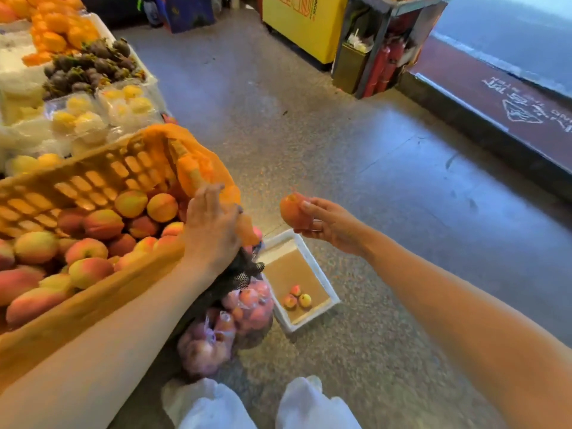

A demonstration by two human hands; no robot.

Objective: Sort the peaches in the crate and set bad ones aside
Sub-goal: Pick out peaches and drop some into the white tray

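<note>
An orange plastic crate (93,178) lined with an orange bag holds a heap of red-yellow peaches (89,243) at the left. My left hand (210,230) rests on the crate's right corner, gripping the bag's edge. My right hand (328,227) is held out over the floor and grips a single red peach (294,210). Below it, on the floor, a white foam box (322,274) with a brown bottom holds three small peaches (297,298).
A clear bag of peaches (229,329) lies on the floor under the crate's corner. Stacked fruit fills the stall (77,72) at the upper left. A yellow cabinet (303,23), red extinguishers (383,66) and a dark doormat (495,100) stand beyond. My white-clad legs (263,404) show at the bottom.
</note>
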